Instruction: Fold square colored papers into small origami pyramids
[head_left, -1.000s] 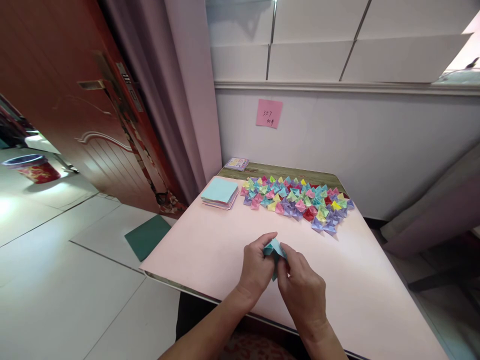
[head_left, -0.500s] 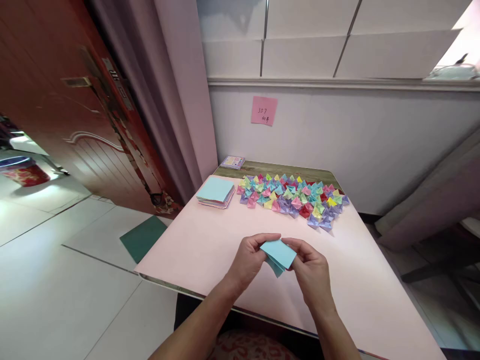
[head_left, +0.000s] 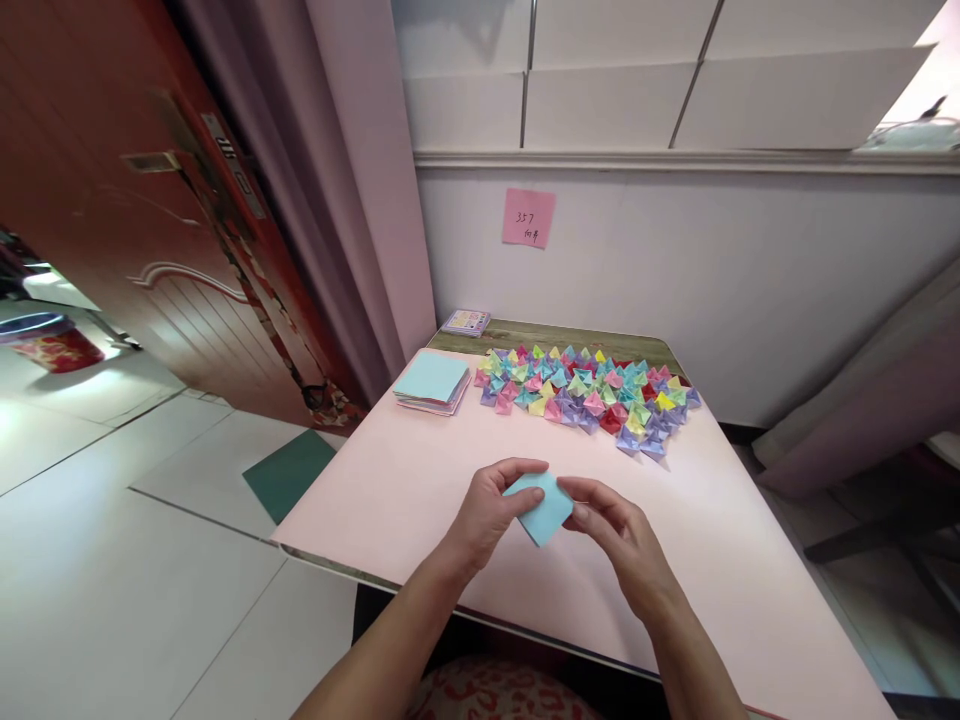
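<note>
A small light-blue folded paper (head_left: 541, 507) is pinched between both hands just above the pink table top (head_left: 420, 480). My left hand (head_left: 491, 510) grips its left corner with thumb and fingers. My right hand (head_left: 619, 535) holds its right edge, fingers closed on it. Behind them, at the table's far side, lies a spread of many small folded paper pieces (head_left: 585, 395) in blue, pink, purple, yellow, green and red. A stack of square paper sheets (head_left: 433, 382), light blue on top, sits at the far left of the table.
A small pack of printed paper (head_left: 468, 322) lies at the table's back left corner. A pink sticky note (head_left: 528, 217) hangs on the white wall. A dark wooden door (head_left: 135, 230) and curtain stand left. A green sheet (head_left: 289, 475) lies on the tiled floor.
The blue paper went from a puffed, raised shape to a flat square held lower between the hands. My view shifted slightly.
</note>
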